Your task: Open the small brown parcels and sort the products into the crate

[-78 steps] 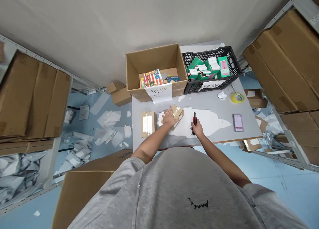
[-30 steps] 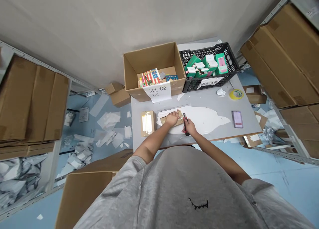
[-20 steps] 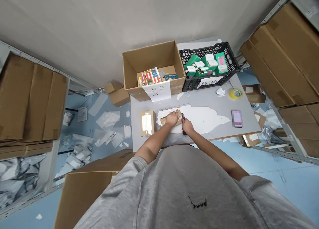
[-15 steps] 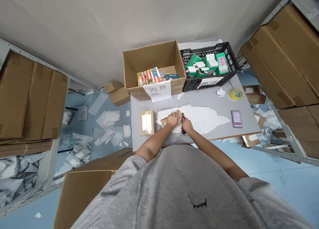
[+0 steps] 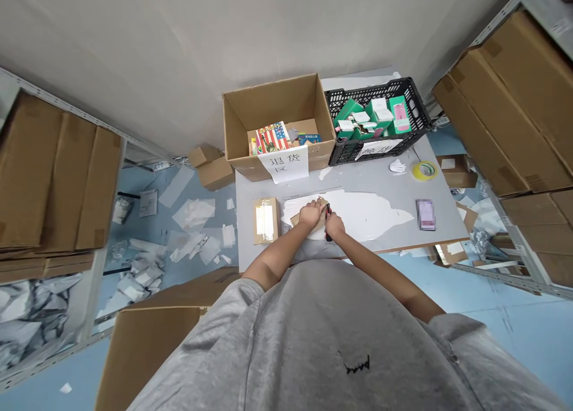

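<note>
At table-edge (image 5: 403,239), left (image 5: 311,214) pins parcel (image 5: 296,221), right (image 5: 335,225) grips cutter (image 5: 329,237).

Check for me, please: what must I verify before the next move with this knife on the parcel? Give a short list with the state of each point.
1. Left hand rests on the taped brown parcel: ok.
2. Right hand grips the utility knife: ok.
3. Left hand is well away from the knife: not ok, they sit very close together.
4. Blade length and sharpness: cannot tell, too small in view.
5. Parcel lies flat on the white sheet: ok.
6. Taped carton stands apart from the parcel: ok.
</note>
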Available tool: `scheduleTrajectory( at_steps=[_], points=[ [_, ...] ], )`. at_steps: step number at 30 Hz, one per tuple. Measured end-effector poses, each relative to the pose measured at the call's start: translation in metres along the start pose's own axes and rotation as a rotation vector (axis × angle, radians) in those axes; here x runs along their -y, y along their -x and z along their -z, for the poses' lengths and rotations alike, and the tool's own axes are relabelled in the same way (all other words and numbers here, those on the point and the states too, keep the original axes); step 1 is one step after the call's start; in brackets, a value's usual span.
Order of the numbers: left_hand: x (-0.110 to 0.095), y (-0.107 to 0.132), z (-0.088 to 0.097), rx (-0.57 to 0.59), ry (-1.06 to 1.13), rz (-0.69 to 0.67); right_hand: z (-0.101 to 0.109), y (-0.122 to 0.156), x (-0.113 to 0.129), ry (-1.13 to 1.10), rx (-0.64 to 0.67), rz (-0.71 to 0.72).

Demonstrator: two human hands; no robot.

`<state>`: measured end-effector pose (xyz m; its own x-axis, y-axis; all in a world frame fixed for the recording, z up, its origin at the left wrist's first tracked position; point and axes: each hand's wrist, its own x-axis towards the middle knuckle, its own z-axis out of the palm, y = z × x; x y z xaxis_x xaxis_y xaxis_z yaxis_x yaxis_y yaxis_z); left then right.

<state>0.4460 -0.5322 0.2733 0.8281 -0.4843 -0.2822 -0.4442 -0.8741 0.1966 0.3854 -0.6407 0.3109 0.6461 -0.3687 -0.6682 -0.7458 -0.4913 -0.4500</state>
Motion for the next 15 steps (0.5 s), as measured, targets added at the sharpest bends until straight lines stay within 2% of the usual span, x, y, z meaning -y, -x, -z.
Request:
scheduleTrajectory(
  at_steps=[5, 10, 12, 15],
  points=[
    [0.013, -0.003, -0.004, -0.081, 0.017, -0.073, 0.017, 0.004, -0.021, -0.094, 0.057, -0.008],
    [0.033, -0.011, -0.003, -0.135, 0.066, -0.319, 0.041, -0.019, -0.033, -0.182, -0.026, 0.093],
    [0.035, -0.011, -0.003, -0.13, 0.095, -0.406, 0.042, -0.033, -0.03, -0.163, -0.002, 0.135],
    [0.033, -0.002, -0.006, -0.169, 0.164, -0.405, 0.037, -0.05, -0.025, -0.117, 0.046, 0.144]
  ],
)
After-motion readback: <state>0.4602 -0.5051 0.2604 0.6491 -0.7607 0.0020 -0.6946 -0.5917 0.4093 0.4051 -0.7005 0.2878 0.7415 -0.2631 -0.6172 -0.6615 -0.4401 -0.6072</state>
